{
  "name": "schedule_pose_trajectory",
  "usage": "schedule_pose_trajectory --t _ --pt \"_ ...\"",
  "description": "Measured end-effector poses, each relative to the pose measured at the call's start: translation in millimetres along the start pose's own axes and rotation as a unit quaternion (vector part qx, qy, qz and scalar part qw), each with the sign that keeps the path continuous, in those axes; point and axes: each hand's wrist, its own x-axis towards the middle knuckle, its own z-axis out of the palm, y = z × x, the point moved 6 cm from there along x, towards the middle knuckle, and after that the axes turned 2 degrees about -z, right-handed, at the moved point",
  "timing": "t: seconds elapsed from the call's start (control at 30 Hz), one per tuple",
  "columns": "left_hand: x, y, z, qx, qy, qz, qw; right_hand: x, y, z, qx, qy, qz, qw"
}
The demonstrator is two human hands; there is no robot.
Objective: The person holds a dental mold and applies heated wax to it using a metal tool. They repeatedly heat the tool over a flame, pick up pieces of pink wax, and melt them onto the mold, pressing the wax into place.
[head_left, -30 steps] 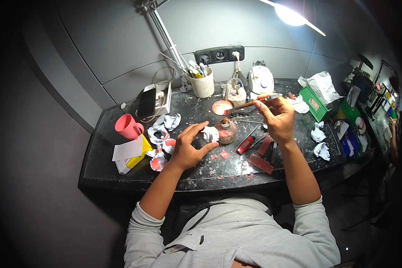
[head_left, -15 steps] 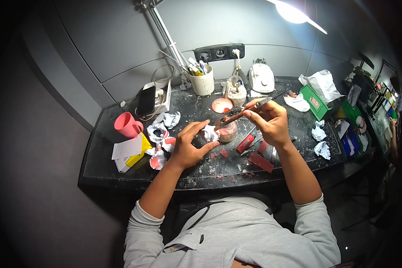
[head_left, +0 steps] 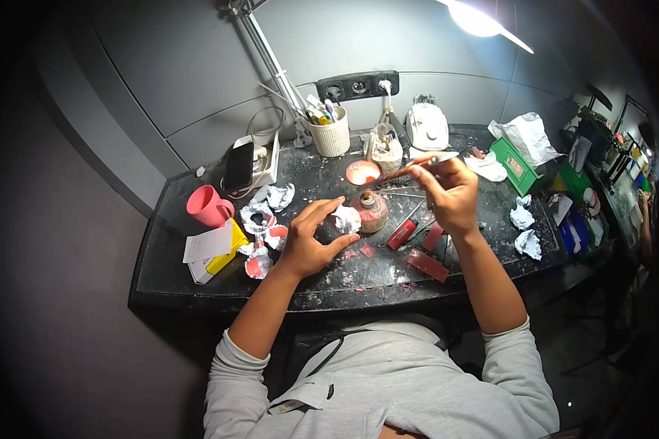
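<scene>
My left hand (head_left: 306, 238) is closed round a small white plaster dental cast (head_left: 346, 219), thumb and fingertips at its sides. In my right hand (head_left: 450, 192) a wax knife (head_left: 399, 174) with a brownish handle is gripped between thumb and fingers. Its blade end points left, above the spirit burner (head_left: 373, 216) and close to the round dish of pink wax (head_left: 363, 173). The burner stands just right of the cast. Red wax sheets (head_left: 427, 265) and a red-handled tool (head_left: 402, 235) lie below my right hand.
Several plaster casts with pink wax (head_left: 258, 265) lie left of my left hand, near a pink mug (head_left: 209, 205) and a yellow box (head_left: 231, 249). Behind stand a tool cup (head_left: 329, 135) and a white device (head_left: 427, 128). A green box (head_left: 516, 166) and white crumpled lumps (head_left: 528, 245) are rightward.
My right hand has lifted the wax knife up and away from the cast, its blade now above the burner by the wax dish. My left hand keeps the cast in nearly the same place.
</scene>
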Motion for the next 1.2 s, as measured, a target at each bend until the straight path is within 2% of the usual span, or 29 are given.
schedule_pose_trajectory --t 0.07,0.17,0.27,0.4,0.5,0.57,0.7,0.8,1.2 --pt "0 1 0 0.001 0.005 0.003 1.0 4 1 -10 -0.013 0.041 -0.034 0.999" --pt "0 1 0 0.005 0.002 0.008 1.0 6 3 -15 -0.066 0.054 -0.065 0.994" --pt "1 0 0 0.004 0.006 0.001 1.0 6 3 -13 -0.098 0.033 -0.045 0.994" --pt "0 -1 0 0.006 0.009 -0.004 1.0 6 2 -12 -0.086 0.038 -0.046 0.994" --pt "0 -1 0 0.008 0.011 -0.002 1.0 6 2 -14 -0.008 0.047 -0.02 0.999" --pt "0 0 0 0.013 0.013 0.003 1.0 4 3 -8 0.032 0.001 0.015 0.999" --pt "0 -1 0 0.01 0.011 -0.001 1.0 -3 5 8 0.074 -0.064 0.012 0.995" --pt "0 -1 1 0.013 0.012 0.002 1.0 -4 6 13 0.047 -0.082 -0.007 0.996" --pt "0 0 2 0.01 0.008 0.003 1.0 -4 10 12 0.023 -0.065 -0.026 0.997"
